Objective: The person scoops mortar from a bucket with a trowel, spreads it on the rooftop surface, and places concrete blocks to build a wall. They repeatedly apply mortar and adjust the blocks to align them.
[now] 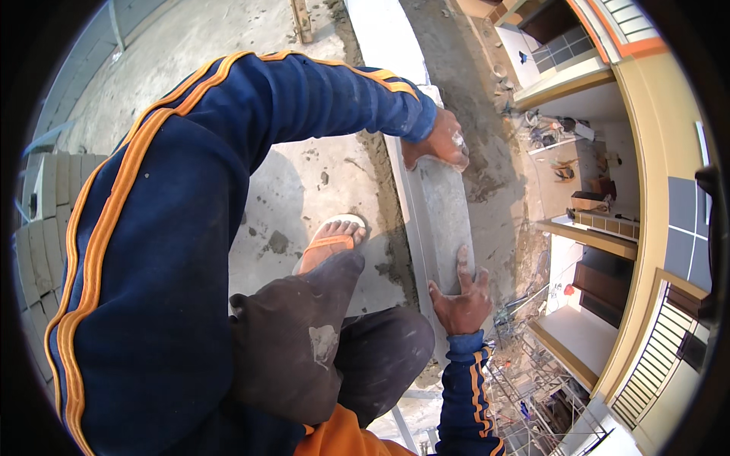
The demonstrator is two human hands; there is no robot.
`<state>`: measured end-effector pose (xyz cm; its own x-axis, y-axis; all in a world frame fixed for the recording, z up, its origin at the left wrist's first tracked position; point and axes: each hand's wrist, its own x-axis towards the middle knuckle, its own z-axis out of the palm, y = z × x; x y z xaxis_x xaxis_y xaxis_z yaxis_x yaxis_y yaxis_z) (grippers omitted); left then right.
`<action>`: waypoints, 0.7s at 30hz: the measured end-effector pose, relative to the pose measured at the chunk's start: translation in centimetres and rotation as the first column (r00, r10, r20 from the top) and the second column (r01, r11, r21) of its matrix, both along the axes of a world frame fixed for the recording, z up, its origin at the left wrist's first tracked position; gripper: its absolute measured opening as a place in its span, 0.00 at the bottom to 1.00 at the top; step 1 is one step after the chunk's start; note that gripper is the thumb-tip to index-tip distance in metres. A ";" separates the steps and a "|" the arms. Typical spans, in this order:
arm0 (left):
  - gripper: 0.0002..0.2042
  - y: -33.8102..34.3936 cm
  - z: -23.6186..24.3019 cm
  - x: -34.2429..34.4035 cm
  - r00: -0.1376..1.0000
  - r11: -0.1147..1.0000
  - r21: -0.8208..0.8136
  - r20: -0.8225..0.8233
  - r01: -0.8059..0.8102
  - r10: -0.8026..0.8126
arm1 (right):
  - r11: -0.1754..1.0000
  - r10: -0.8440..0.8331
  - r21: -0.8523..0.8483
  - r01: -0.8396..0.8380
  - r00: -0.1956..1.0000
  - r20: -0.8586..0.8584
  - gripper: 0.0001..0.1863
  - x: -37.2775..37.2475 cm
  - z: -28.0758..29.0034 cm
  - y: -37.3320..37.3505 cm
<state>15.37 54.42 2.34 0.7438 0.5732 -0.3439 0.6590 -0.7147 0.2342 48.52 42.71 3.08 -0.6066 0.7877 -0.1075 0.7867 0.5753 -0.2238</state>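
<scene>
A long grey concrete block (pixel 437 209) lies along the top of a narrow wall ledge running from far to near. Arching in from the left, my left hand (pixel 439 143) is closed over its far part, thumb on the inner side and fingers bent over the outer side. A white smear marks the back of this hand. Closer to me, my right hand (pixel 462 302) lies on the block's near part with fingers spread and stretched out. Dark blue sleeves with orange stripes cover both arms.
My sandalled foot (pixel 332 237) stands on the rough concrete floor (pixel 289 190) left of the wall. A white wall section (pixel 386 38) continues far ahead. Stacked grey blocks (pixel 46 235) stand at left. Right of the wall, lower down, are scaffolding (pixel 532 403) and house fronts (pixel 646 152).
</scene>
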 end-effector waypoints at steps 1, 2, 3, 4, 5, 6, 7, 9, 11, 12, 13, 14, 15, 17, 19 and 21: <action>0.41 0.0 -0.1 -0.1 1.000 1.000 -0.004 0.018 0.001 -0.001 | 1.000 0.002 0.008 -0.002 1.000 0.002 0.50 -0.1 0.1 0.0; 0.41 0.0 -0.3 -0.2 1.000 1.000 0.001 0.020 0.010 -0.010 | 1.000 0.007 0.024 -0.007 1.000 -0.015 0.50 -0.1 0.2 -0.1; 0.42 0.0 -0.4 -0.2 1.000 1.000 -0.005 0.022 0.016 -0.016 | 1.000 0.002 0.013 -0.002 1.000 0.010 0.50 -0.2 0.2 -0.1; 0.43 0.0 -0.5 -0.2 1.000 1.000 -0.009 0.021 0.015 -0.015 | 1.000 -0.001 0.011 0.001 1.000 0.015 0.50 -0.2 0.3 -0.1; 0.44 0.0 -0.5 -0.3 1.000 1.000 -0.008 -0.004 0.003 -0.003 | 1.000 -0.010 0.005 0.010 1.000 0.024 0.49 -0.3 0.3 -0.1; 0.46 0.0 -0.5 -0.3 1.000 1.000 -0.009 -0.026 -0.012 0.011 | 1.000 -0.009 -0.002 0.009 1.000 0.014 0.49 -0.3 0.4 -0.1; 0.47 0.0 -0.4 -0.2 0.999 1.000 -0.010 -0.045 -0.024 0.023 | 1.000 -0.011 -0.010 0.011 1.000 0.007 0.49 -0.5 0.4 0.0; 0.50 -0.1 0.0 -0.2 0.995 0.999 -0.008 -0.092 -0.035 0.034 | 1.000 -0.011 -0.002 0.011 1.000 -0.008 0.48 -0.6 0.2 0.1; 0.51 -0.3 0.5 -0.1 0.987 0.998 -0.009 -0.150 -0.062 0.060 | 1.000 -0.005 0.007 0.005 0.999 -0.040 0.48 -0.7 0.1 0.2; 0.53 -0.4 0.6 0.0 0.981 0.998 -0.008 -0.182 -0.065 0.063 | 1.000 -0.012 0.003 0.012 1.000 -0.014 0.48 -0.7 0.0 0.1; 0.53 -0.4 0.8 0.1 0.978 0.997 -0.008 -0.197 -0.075 0.072 | 1.000 -0.013 0.000 0.013 1.000 -0.016 0.48 -0.8 -0.1 0.1; 0.53 -0.3 0.8 0.1 0.974 0.997 -0.016 -0.214 -0.081 0.076 | 1.000 -0.017 -0.003 0.017 1.000 -0.017 0.48 -0.8 -0.1 0.1; 0.53 -0.3 0.6 0.2 0.975 0.996 -0.027 -0.211 -0.082 0.074 | 1.000 -0.020 0.000 0.020 1.000 -0.021 0.48 -0.8 -0.2 0.1; 0.50 -0.3 0.1 -0.1 0.995 0.999 0.051 -0.102 -0.010 0.015 | 1.000 -0.023 0.011 0.023 0.999 -0.047 0.48 -0.7 -0.3 0.1; 0.46 -0.4 -0.7 -0.5 0.999 0.985 0.169 0.043 0.022 -0.030 | 1.000 -0.031 0.000 0.031 0.999 -0.028 0.48 -0.6 -0.3 0.1; 0.46 -0.4 -1.6 -0.9 0.998 0.980 0.199 0.050 0.021 -0.032 | 0.999 -0.036 -0.003 0.036 0.999 -0.015 0.48 -0.5 -0.3 0.2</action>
<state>14.47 54.04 0.74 0.7736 0.6061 -0.1850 0.6299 -0.7673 0.1201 48.03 42.92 2.78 -0.5792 0.8089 -0.1006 0.8036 0.5460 -0.2368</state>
